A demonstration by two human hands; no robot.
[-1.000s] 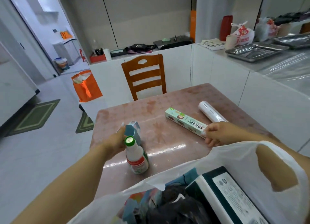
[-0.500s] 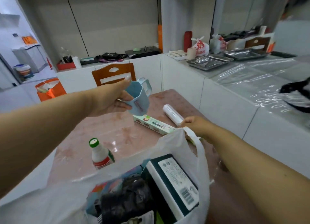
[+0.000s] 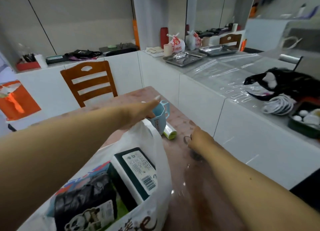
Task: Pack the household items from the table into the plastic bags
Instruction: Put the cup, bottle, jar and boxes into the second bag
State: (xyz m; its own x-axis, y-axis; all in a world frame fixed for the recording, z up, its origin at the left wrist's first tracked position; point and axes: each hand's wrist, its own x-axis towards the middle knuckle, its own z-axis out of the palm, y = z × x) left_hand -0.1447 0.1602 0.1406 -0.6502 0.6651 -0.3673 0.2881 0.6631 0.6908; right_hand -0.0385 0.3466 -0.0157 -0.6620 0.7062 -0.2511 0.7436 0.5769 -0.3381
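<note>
- Your left hand [image 3: 138, 112] comes in from the left and holds the blue cup [image 3: 160, 117] in the air, thumb and forefinger stretched along its rim, the other fingers hidden behind the body. The cup hangs just below and to the right of the palm, handle turned away from you. It is above the far lip of the white plastic bag [image 3: 152, 154], not above the mouth.
- Risk here: I judge the hold shallow. If you let go now, the cup may strike the bag's rim and tumble onto the table [image 3: 181, 125] rather than drop inside.
- The bag already carries a dark panda-printed pack [image 3: 84, 201] and a white and teal box [image 3: 136, 168] standing on end. The free room looks narrow, so the cup could perch on the box and roll out.
- The bag's right wall stands with no visible support. It may fold in as the cup enters.
- The white roll with a green end [image 3: 169, 133] lies on the table just behind the bag, near the cup; a low swing could knock it.
- Your right hand [image 3: 199, 139] rests at the table with fingers curled. I cannot tell whether it pinches anything.
</note>
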